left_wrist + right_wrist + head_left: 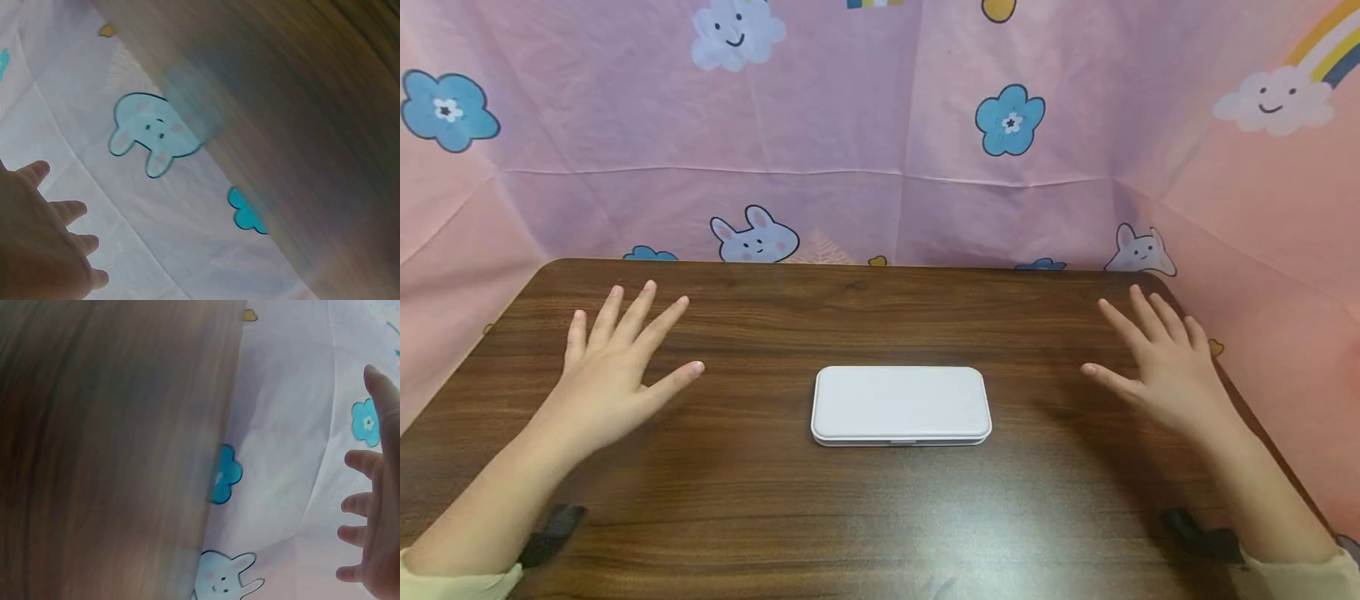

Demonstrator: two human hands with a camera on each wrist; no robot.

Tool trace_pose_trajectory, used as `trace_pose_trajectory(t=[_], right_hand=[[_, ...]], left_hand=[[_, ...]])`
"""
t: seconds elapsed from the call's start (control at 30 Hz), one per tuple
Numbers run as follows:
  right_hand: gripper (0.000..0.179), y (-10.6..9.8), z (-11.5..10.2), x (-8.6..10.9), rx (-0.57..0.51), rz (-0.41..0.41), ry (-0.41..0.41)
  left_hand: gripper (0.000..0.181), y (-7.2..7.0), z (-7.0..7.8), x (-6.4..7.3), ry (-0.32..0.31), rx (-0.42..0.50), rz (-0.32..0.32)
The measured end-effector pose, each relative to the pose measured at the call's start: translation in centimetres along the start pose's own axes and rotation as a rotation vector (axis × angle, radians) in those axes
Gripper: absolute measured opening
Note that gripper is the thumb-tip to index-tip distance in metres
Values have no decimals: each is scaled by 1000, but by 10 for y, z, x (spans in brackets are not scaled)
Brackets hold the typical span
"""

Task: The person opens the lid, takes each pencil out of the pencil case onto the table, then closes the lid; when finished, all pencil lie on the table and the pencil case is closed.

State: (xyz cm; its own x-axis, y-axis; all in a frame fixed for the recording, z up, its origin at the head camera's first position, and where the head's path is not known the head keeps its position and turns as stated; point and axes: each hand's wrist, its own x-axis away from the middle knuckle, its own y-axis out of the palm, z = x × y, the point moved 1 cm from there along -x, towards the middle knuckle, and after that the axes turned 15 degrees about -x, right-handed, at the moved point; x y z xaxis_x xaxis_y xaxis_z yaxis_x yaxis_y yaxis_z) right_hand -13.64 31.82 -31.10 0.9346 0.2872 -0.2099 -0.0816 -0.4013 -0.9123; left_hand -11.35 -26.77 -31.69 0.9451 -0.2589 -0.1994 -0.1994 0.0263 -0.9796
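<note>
A white, flat case with rounded corners (901, 403) lies closed on the brown table, near the middle of the head view. Its front edge shows a small tab at the seam. To the left of it, my left hand (613, 367) is held over the table with fingers spread and nothing in its grasp. On the other side my right hand (1172, 367) is spread the same way, also holding nothing. Both hands are well apart from the case. The wrist views show the left fingers (69, 212) and the right fingers (356, 505) extended, with no object near them.
The wood-grain table (760, 500) has its far edge against a pink-purple cloth (835, 108) printed with clouds, flowers and rabbits. The cloth also hangs along both sides. Dark strap-like pieces (553, 533) show beside each forearm.
</note>
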Motion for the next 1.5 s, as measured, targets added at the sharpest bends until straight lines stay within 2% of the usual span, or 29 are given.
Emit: trace_pose_trajectory(t=[0.3, 0.5, 0.6, 0.83, 1.07, 1.3, 1.5], right_hand=[[83, 3, -28, 2, -50, 63, -119], [78, 11, -51, 4, -163, 135, -227], [73, 17, -62, 4, -232, 176, -292], [66, 33, -89, 4, -344, 266, -429], [52, 49, -114, 1, -446, 341, -612], [49, 61, -128, -3, -469, 339, -703], [47, 71, -138, -8, -446, 311, -770]], left_hand=[[80, -4, 25, -2, 38, 130, 62], [78, -3, 38, -3, 78, 264, 134], [77, -1, 44, -5, 84, 344, 134], [81, 7, 56, -7, 82, 519, 76], [81, 12, 66, -9, 89, 685, 14], [79, 26, 70, -16, 104, 773, -81], [80, 38, 73, -21, 121, 838, -141]])
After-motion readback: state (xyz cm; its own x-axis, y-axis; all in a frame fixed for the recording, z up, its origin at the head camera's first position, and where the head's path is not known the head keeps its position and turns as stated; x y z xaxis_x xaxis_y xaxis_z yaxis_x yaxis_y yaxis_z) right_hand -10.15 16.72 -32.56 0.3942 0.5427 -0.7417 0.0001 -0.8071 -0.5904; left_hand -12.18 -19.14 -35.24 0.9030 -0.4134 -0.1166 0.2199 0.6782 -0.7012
